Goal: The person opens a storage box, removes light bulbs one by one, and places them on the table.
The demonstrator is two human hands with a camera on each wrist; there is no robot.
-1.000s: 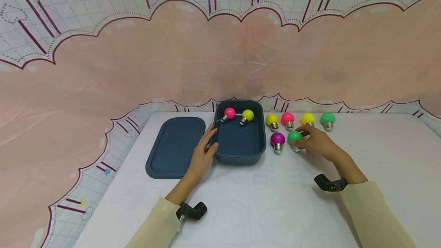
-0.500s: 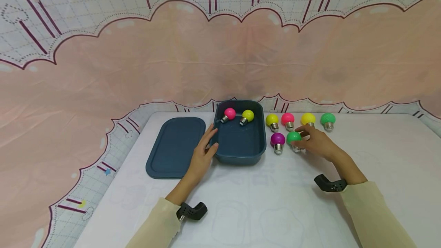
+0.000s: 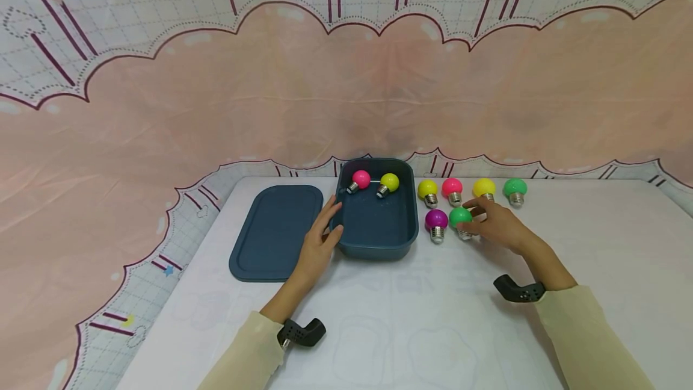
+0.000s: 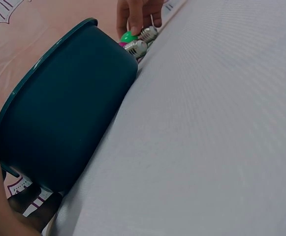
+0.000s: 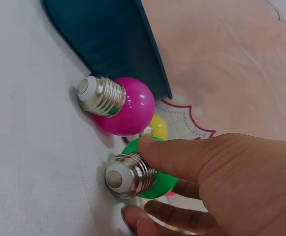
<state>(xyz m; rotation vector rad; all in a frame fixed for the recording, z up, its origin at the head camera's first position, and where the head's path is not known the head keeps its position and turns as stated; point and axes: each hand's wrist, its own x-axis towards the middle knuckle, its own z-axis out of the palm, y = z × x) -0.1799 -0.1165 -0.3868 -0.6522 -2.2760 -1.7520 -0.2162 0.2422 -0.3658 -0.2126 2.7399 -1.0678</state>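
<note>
— Right hand [image 3: 500, 225]? Pinching the green bulb [image 3: 461, 217] between thumb and fingers, on the table [image 3: 433, 318], just right of the purple bulb [image 3: 436, 219]
— Left hand [image 3: 319, 244]? Fingers relaxed, resting against the left wall of the blue bin [image 3: 377, 239], right of the lid [image 3: 273, 230]
</note>
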